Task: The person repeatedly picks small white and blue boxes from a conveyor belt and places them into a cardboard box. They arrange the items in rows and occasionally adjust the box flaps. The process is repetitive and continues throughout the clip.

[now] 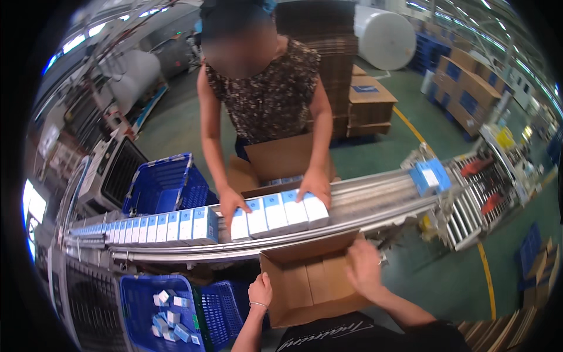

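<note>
An open cardboard box (pixel 308 281), with a bare bottom showing inside, is held close in front of me below the conveyor. My left hand (pixel 260 290) is closed over its left wall. At its right wall is my right hand (pixel 365 267), slightly blurred, so I cannot make out how its fingers lie. Across the conveyor (pixel 375 196), a co-worker presses a row of white-and-blue cartons (pixel 278 214) together between both hands. Another open cardboard box (pixel 281 155) with cartons in it stands against the co-worker's body.
A long line of cartons (pixel 158 229) stands on the conveyor at left. Blue crates (pixel 167 185) flank it; the near one (pixel 132 308) holds loose small cartons. A blue-and-white pack (pixel 431 177) sits at the belt's right end, before a roller section (pixel 469 226). Flattened cardboard (pixel 504 331) lies lower right.
</note>
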Demonstrator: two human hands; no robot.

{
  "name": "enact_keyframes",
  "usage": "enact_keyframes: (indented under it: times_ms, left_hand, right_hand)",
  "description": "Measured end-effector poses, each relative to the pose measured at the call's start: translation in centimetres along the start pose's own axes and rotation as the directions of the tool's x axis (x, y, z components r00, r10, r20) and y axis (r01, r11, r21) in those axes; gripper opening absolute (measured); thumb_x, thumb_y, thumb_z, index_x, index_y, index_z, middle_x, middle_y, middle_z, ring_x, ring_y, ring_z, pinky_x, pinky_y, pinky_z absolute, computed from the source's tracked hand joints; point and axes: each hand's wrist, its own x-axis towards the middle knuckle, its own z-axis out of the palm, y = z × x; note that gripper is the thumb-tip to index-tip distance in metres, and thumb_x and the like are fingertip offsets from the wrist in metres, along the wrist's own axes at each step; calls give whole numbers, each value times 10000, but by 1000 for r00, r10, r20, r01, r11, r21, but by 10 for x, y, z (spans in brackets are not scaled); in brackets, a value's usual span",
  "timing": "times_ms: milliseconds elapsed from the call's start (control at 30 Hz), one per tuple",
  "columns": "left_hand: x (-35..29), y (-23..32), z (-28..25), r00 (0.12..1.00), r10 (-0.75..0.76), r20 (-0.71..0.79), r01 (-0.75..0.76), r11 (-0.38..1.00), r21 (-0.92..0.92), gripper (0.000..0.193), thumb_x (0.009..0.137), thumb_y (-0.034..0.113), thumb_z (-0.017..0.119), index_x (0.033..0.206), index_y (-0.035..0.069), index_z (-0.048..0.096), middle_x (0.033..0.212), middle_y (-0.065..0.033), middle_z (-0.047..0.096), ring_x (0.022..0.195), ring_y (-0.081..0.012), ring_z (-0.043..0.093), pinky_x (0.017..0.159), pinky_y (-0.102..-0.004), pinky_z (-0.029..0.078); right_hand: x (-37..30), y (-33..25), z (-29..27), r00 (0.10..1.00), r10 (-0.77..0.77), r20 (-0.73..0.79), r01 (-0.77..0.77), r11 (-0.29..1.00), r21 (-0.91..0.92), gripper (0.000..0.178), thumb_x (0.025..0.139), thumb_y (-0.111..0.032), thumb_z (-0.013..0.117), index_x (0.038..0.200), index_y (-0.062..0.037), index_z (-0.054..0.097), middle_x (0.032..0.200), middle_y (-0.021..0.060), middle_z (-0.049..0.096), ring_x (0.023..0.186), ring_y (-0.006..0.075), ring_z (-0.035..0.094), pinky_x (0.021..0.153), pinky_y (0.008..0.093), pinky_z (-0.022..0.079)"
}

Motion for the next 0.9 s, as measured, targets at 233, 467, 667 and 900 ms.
enact_keyframes:
  times_ms: [233, 467, 667, 900]
  left_hand:
    - [10, -47, 13, 983, 71, 167, -20, 956, -292, 397, 872, 327, 593, 1074, -15, 589, 873, -185, 672, 809, -319, 656, 703, -407, 518]
    - [32, -140, 75, 988, -148, -39, 153, 972, 178, 582, 771, 371, 693, 1201, 23, 511, 1095, -178, 581, 985, -358, 572, 844, -396, 479]
    - [39, -22, 105, 975, -211, 74, 196, 966, 166, 401, 834, 362, 601, 1105, 70, 552, 1126, -199, 565, 1018, -377, 564, 827, -440, 473]
    - [59, -45, 111, 971, -85, 222, 64, 993, 101, 327, 843, 266, 593, 1092, 72, 507, 984, -201, 628, 905, -387, 602, 778, -458, 488]
  right_hand:
    - [-31, 113, 33, 775, 369, 513, -617, 614, 492, 453, 840, -220, 603, 1215, 2, 478, 948, 147, 658, 865, 281, 646, 765, 382, 515]
    - [-64, 202, 100, 750, 566, 343, -597, 802, -17, 663, 723, -349, 737, 1196, 39, 482, 1205, 249, 520, 1019, 388, 548, 858, 410, 470]
    - [-38, 131, 101, 769, 514, 381, -569, 822, 39, 559, 767, -233, 669, 1243, -29, 457, 1222, 230, 516, 1079, 419, 512, 871, 413, 463]
    - [-57, 229, 160, 603, 119, 789, -282, 957, 71, 662, 828, -574, 529, 1201, -27, 529, 1126, 230, 579, 998, 379, 575, 865, 384, 472]
